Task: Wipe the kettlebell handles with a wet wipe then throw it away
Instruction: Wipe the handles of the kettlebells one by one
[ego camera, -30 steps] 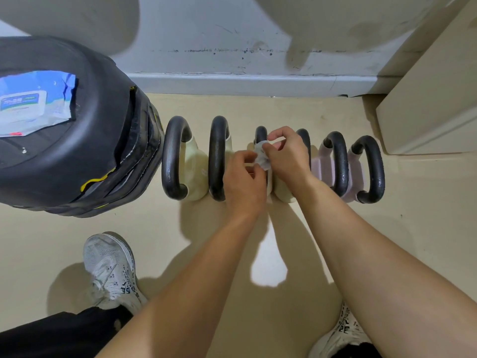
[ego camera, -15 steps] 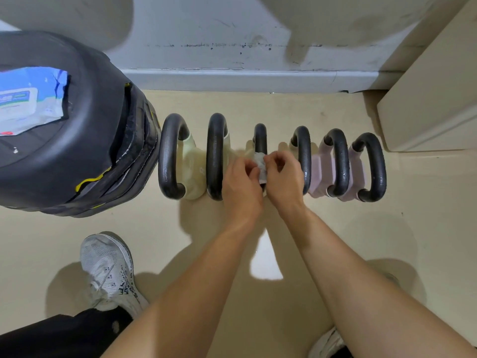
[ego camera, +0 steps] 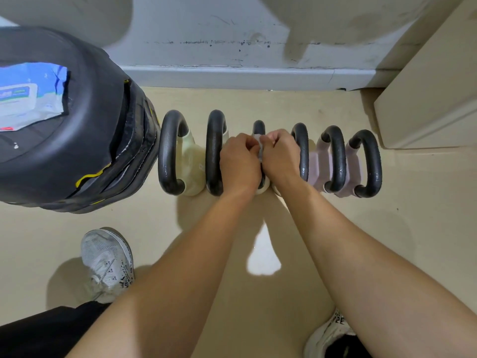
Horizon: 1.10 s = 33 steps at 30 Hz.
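Note:
Several kettlebells stand in a row on the beige floor, each with a black loop handle. The third handle [ego camera: 259,128] from the left runs between my two hands. A white wet wipe [ego camera: 260,147] is wrapped over that handle. My left hand [ego camera: 238,161] pinches the wipe from the left side, and my right hand [ego camera: 280,157] pinches it from the right, knuckles up. Most of the wipe and the middle of the handle are hidden under my fingers. The bells to the left are cream, those to the right pale pink [ego camera: 316,164].
A large black padded base [ego camera: 77,140] stands at the left with a blue-and-white wet wipe pack [ego camera: 28,99] lying on top. A grey wall and skirting [ego camera: 245,73] run behind the row. A beige cabinet [ego camera: 433,94] sits at the right. My shoes [ego camera: 108,262] are on the floor.
Both hands have dropped from above the third handle onto it and closed together, pressing the wipe around the handle; the wipe is now mostly covered by my fingers.

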{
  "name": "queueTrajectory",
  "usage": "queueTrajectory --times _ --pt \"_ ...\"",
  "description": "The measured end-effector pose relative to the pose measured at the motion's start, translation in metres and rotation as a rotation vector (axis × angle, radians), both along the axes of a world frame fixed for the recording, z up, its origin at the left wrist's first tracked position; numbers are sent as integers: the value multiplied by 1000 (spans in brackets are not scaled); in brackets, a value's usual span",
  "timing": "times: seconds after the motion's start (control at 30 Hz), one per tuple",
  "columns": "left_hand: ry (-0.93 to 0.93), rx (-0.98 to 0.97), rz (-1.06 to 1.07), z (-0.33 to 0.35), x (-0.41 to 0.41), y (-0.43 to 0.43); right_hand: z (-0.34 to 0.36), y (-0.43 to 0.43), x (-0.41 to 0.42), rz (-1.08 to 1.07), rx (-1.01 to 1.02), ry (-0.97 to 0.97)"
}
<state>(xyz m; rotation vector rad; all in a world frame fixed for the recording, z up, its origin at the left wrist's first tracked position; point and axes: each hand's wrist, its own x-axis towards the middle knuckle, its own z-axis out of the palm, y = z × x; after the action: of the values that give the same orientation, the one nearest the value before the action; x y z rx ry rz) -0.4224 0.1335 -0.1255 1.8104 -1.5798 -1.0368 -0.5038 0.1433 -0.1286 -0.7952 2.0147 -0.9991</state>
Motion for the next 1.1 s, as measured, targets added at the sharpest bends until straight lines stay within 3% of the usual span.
queueTrajectory --times 0.3,0.73,1.1 --pt "91 42 122 -28 18 69 -42 72 20 24 -133 21" --pt "375 494 409 -50 16 64 -60 89 30 -50 10 -36" --pt "337 332 344 -36 11 71 -42 86 30 -144 -17 -76"
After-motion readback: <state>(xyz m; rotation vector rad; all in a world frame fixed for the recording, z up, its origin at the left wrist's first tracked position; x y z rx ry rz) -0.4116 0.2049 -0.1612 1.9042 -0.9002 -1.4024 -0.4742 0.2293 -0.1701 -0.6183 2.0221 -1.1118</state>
